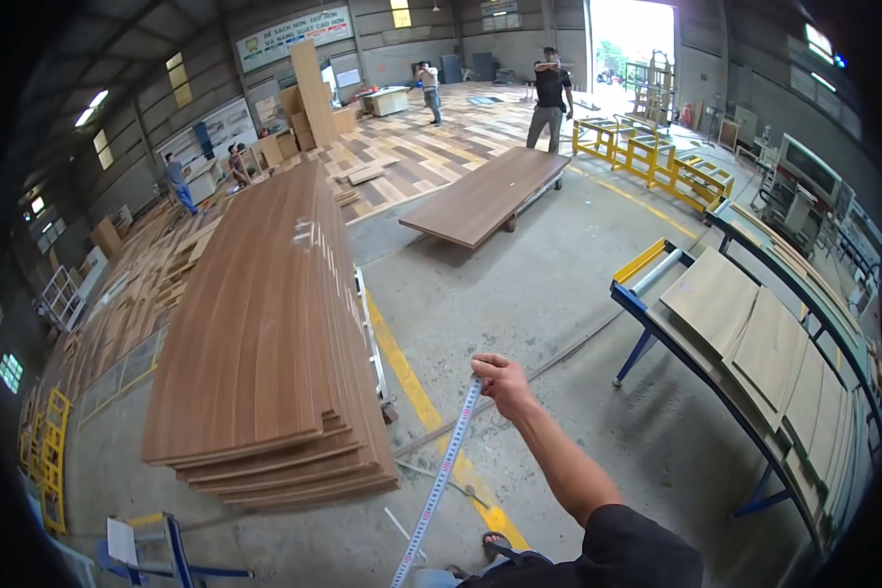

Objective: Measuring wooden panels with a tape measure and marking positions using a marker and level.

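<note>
My right hand [502,385] reaches out in front of me with its fingers pinched on the end of a white tape measure blade [448,465]. The blade runs from those fingers down and to the left, out of the picture at the lower edge. My left hand is not in view, nor is the tape's case. To the left of the blade stands a tall stack of brown wood-grain door panels [255,323], its near corner uneven where the sheets stick out. The blade hangs over the grey floor, apart from the stack.
Ahead, a single brown panel [490,194] lies on a low trolley, with a person [551,98] standing behind it. On the right, a roller conveyor [647,314] carries pale boards [745,323]. Yellow metal frames [652,162] stand beyond. A yellow line [402,372] crosses the floor.
</note>
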The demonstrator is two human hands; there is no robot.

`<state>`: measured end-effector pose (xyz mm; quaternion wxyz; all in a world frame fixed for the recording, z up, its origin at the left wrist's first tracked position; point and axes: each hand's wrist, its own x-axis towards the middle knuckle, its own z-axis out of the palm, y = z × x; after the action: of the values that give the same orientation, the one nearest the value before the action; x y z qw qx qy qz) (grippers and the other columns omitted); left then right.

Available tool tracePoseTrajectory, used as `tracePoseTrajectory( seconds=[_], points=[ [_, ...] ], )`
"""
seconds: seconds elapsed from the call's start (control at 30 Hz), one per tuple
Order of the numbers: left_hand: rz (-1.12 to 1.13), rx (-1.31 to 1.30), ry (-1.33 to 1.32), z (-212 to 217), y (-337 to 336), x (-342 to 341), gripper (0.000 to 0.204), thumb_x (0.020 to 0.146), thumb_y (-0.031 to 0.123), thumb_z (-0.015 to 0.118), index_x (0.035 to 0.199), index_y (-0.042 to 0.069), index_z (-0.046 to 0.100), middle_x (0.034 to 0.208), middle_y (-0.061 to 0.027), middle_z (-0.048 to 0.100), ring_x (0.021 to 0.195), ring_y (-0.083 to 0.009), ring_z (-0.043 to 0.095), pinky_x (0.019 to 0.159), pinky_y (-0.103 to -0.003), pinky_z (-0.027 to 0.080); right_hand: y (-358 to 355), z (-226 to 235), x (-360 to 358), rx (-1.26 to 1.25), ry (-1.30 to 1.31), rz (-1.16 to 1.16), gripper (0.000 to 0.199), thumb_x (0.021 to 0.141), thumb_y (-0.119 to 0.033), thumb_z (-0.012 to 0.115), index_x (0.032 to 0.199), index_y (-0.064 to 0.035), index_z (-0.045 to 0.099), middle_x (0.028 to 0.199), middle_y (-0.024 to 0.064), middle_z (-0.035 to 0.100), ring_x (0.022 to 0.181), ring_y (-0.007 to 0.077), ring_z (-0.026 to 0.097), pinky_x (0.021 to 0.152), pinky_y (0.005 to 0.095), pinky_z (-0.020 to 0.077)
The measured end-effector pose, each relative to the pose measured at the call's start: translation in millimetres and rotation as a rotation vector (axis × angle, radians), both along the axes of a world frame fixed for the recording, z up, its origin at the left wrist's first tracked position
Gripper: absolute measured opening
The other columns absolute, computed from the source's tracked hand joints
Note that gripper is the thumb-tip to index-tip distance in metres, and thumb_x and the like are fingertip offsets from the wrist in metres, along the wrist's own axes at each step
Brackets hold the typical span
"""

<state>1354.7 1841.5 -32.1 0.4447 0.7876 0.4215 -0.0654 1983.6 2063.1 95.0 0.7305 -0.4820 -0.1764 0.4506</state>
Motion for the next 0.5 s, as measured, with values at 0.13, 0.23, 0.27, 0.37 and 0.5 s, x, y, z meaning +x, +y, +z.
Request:
tracePoseTrajectory(
  seconds=[0.13,0.23,0.27,0.37,0.5],
  points=[
    [0.861,-0.666,-0.121,10.8,84.8,53.9,0.011,0.095,0.016,0.06,0.1,0.009,0.067,0.094,-0.0039,0.065,0.086,-0.017,0.061,0.074,-0.036,0.05,68.3,-13.6,-33.1,0.003,-0.027,0.036,0.024,0.09,-0.029,0.072,0.083,-0.0067,0.065,0.066,-0.0013,0.056,0.052,0.0079,0.049,0.048,0.025,0.0394],
    [0.796,-0.672,-0.323,37.3,157.4,87.2,0.018,0.093,0.023,0.067,0.082,0.009,0.068,0.07,0.0012,0.061,0.064,-0.01,0.052,0.059,-0.027,0.043,88.5,-25.6,-59.1,-0.042,-0.009,-0.057,0.029,0.095,-0.033,0.066,0.087,-0.0055,0.066,0.063,-0.0016,0.052,0.051,0.0086,0.05,0.047,0.0249,0.0394],
    [0.781,-0.673,-0.325,44.2,176.5,92.5,0.018,0.093,0.023,0.067,0.082,0.009,0.068,0.07,0.0012,0.061,0.064,-0.01,0.052,0.059,-0.027,0.043,91.1,-33.0,-66.0,-0.04,-0.015,-0.071,0.029,0.095,-0.033,0.066,0.087,-0.0055,0.066,0.063,-0.0016,0.052,0.051,0.0086,0.05,0.047,0.0249,0.0394],
    [0.679,-0.547,-0.227,74.3,232.4,116.6,0.025,0.093,0.027,0.066,0.075,0.01,0.066,0.064,0.0019,0.059,0.06,-0.0089,0.051,0.053,-0.025,0.037,97.9,-42.0,-79.1,-0.095,0.088,-0.036,0.029,0.099,-0.031,0.06,0.106,-0.0049,0.069,0.067,-0.0018,0.052,0.055,0.0094,0.051,0.05,0.0263,0.0414],
    [0.595,-0.617,-0.346,40.7,298.5,108.2,0.025,0.093,0.026,0.066,0.074,0.01,0.065,0.065,0.0011,0.06,0.057,-0.0103,0.053,0.052,-0.026,0.039,125.7,-33.4,-95.8,-0.125,-0.024,0.016,0.03,0.099,-0.03,0.06,0.096,-0.0031,0.072,0.064,-0.0002,0.054,0.054,0.0107,0.053,0.049,0.0276,0.0434]
  ],
)
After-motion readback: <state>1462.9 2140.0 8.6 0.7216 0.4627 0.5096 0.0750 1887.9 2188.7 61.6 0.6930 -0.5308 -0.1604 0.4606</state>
